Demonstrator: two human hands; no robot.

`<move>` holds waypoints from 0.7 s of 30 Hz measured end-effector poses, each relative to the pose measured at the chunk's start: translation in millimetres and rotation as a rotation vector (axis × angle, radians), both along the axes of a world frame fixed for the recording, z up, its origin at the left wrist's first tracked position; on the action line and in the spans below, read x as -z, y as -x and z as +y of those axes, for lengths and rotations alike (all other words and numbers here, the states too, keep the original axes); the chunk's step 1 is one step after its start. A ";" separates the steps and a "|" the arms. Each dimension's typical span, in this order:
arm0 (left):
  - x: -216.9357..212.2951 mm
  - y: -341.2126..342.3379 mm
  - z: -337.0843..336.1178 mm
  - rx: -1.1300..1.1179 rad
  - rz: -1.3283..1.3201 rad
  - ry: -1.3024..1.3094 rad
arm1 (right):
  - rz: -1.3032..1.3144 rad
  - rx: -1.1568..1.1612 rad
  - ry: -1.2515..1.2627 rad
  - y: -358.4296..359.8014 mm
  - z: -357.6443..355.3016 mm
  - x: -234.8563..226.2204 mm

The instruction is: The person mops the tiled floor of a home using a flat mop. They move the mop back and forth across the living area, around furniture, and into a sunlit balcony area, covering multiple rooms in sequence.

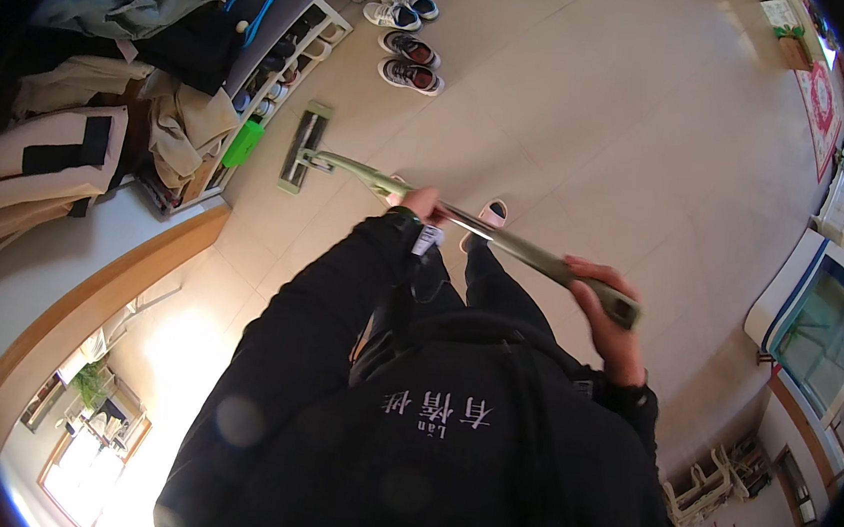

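A green flat mop (533, 256) slants across in front of my body, its handle rising toward my right side. Lower on the pole, my left hand (421, 205) is closed round it. My right hand (604, 298) grips the thick upper end of the handle, with the thumb along its near side. To the left, the rectangular mop head (305, 148), dark with green edges, is at the tiled floor (556, 105). It lies close to the shoe rack and apart from it.
A white shoe rack (304, 58) stands on the left, with a bright green object (244, 145) at its side and hanging clothes (133, 12) beyond. Several shoes (411, 50) lie on the floor ahead. A glass-fronted white cabinet (820, 308) is at the right.
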State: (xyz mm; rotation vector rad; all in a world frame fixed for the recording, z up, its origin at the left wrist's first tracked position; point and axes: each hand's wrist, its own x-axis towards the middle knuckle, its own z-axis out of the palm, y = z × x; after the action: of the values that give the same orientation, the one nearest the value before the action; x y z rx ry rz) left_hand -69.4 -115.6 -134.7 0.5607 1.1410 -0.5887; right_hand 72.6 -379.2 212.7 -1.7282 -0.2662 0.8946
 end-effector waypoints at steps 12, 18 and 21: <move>-173.0 -136.4 -231.1 -0.014 -0.200 0.249 | -0.446 0.227 0.183 -40.9 -187.8 -147.0; -192.5 -75.7 -179.0 -0.263 -0.262 0.234 | -0.487 0.034 0.014 -27.9 -146.6 -147.9; -173.7 -40.6 -138.5 -0.328 -0.187 0.090 | -0.310 -0.068 -0.091 -24.1 -98.5 -123.5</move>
State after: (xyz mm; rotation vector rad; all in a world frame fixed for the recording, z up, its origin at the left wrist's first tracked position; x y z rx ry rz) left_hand -28.8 -254.1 39.0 0.3334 0.9968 -0.2955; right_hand 96.6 -477.6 336.2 -1.7784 -0.5652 0.6495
